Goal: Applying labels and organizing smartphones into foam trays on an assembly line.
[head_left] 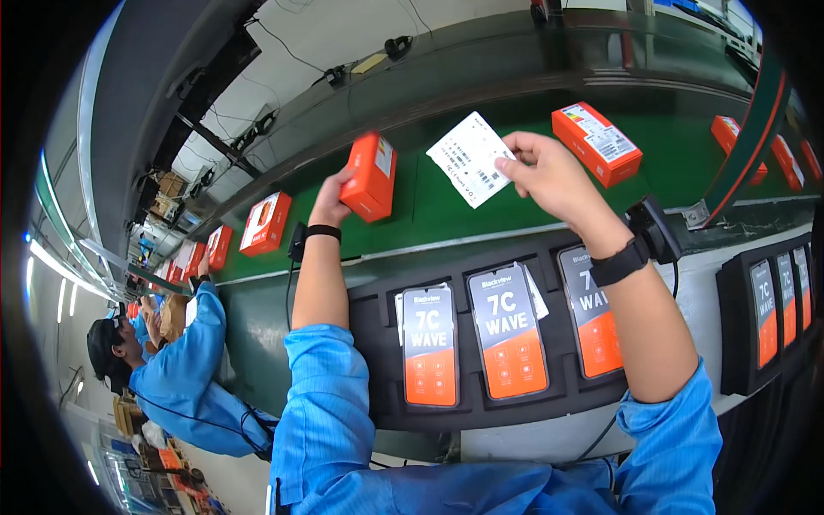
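Note:
My left hand (pixel 330 197) grips an orange box (pixel 369 187) with a white label on one side, tilted over the green conveyor belt (pixel 429 219). To its right, my right hand (pixel 545 172) pinches a white printed label sheet (pixel 463 153) between thumb and fingers. The sheet is held by its right edge, with small print and codes on the face toward me. Below my hands is a black tray (pixel 386 408) holding phones with grey-and-orange screen films: a left one (pixel 430 343), a middle one (pixel 506 335) and a right one (pixel 592 339), partly behind my right forearm.
Beyond my right hand another orange box (pixel 598 144) lies on the belt, with more boxes (pixel 740 146) past a green post (pixel 755 137). Orange boxes (pixel 266 225) line the belt at left. A second phone tray (pixel 740 343) stands right. A co-worker in blue (pixel 184 360) is at left.

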Tool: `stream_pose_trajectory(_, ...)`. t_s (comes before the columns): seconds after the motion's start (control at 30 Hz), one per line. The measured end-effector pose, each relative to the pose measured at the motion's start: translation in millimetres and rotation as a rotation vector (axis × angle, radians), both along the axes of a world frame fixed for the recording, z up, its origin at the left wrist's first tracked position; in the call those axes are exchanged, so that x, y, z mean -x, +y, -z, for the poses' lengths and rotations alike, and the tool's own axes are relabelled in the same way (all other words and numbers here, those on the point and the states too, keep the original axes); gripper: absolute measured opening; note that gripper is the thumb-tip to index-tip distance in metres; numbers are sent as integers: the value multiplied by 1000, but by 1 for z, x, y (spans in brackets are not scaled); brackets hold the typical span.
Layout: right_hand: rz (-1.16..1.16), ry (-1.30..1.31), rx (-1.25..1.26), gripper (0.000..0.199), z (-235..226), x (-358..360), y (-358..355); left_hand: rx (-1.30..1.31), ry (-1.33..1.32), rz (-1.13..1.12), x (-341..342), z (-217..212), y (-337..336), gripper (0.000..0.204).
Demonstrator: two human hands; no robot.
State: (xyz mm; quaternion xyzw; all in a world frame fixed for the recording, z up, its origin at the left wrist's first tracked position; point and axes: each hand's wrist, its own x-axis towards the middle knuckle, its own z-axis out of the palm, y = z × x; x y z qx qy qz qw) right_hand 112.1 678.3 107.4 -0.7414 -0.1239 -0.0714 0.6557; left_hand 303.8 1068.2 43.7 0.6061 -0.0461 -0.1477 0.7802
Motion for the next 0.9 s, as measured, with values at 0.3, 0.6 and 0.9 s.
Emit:
stream_pose_trajectory(0.3,169,-53,232,21,13,-2,12,-141,-357,157,64,-36,-82,43)
stream_pose_trajectory(0.6,260,-129,326,18,22,-6,11,-463,-213,195,91,-24,-131,21)
stream_pose_trajectory(0.9,269,-141,339,15,26,-8,3,-877,-92,-365,53,-3,-47,33)
